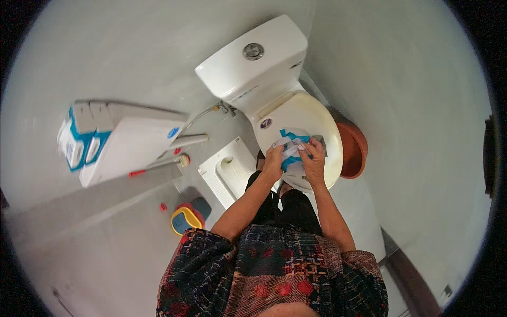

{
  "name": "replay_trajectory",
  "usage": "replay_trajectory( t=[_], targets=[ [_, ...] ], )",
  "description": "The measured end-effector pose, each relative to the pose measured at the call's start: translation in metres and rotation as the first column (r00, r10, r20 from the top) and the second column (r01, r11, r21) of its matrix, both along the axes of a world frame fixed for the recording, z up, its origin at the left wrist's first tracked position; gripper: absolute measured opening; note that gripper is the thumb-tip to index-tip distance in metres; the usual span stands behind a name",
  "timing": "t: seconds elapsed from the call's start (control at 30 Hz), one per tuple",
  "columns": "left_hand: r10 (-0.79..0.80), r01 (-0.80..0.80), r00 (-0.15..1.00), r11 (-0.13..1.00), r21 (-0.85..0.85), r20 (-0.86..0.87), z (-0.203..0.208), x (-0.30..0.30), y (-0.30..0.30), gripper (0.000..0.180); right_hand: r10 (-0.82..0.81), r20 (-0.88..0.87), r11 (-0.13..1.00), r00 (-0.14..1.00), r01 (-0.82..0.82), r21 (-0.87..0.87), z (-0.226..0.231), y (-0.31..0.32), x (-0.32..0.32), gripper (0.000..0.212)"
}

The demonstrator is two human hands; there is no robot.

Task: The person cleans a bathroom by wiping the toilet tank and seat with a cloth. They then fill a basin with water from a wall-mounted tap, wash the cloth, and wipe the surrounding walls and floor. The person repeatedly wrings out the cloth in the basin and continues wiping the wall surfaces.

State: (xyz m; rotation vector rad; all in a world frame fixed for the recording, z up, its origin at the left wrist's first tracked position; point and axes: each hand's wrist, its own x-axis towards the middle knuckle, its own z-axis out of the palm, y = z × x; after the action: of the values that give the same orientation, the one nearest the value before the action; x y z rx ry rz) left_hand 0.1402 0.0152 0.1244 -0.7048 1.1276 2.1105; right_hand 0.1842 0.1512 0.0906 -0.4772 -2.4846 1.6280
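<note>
left hand (272, 162) and right hand (315, 164) both grip one crumpled blue-and-white wrapper (291, 152) over one toilet (298, 112); one reddish-brown bucket (362, 145) stands right, one squat pan (228, 171) left.

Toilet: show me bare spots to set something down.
The tank is bare on top, on both sides of the flush button. On the toilet lid, the patch between tank, wrapper and right rim is bare; lower down, the left hand and right hand, gripping the wrapper, crowd the lid.
</note>
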Motion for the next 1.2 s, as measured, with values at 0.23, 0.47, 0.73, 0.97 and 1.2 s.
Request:
replay_trajectory(
  t=[0.23, 0.47, 0.73, 0.97, 1.2],
  targets=[
    [-0.616, -0.135, 0.761, 0.153, -0.979, -0.201, -0.022, 0.058, -0.031, 0.027, 0.083, 0.083, 0.885, 0.993, -0.035, -0.463, 0.039, -0.020, 0.019, 0.021],
    [-0.855, 0.069, 0.504, -0.102, -0.992, 0.122, -0.040, 0.133, -0.065, 0.017, -0.034, 0.025, 0.961, 0.999, 0.039, -0.274, 0.023, -0.035, 0.007, 0.016],
    [0.659, -0.691, 0.717, 0.625, 0.364, 0.228, -0.112, 0.179, -0.136, 0.037, 0.285, 0.335, 0.920, 0.898, -0.158, -0.359, 0.000, -0.106, 0.059, 0.022],
    [0.689, -0.666, 0.708, 0.725, -0.177, 0.155, -0.041, 0.179, -0.186, 0.035, 0.770, 0.236, 0.636, 0.592, -0.689, -0.348, -0.101, -0.218, 0.132, 0.040],
    [0.445, -0.132, 0.896, 0.273, -0.953, 0.004, -0.079, 0.269, -0.338, 0.036, 0.719, 0.301, 0.603, 0.626, -0.347, -0.718, -0.014, -0.358, 0.152, 0.063]
  ],
)
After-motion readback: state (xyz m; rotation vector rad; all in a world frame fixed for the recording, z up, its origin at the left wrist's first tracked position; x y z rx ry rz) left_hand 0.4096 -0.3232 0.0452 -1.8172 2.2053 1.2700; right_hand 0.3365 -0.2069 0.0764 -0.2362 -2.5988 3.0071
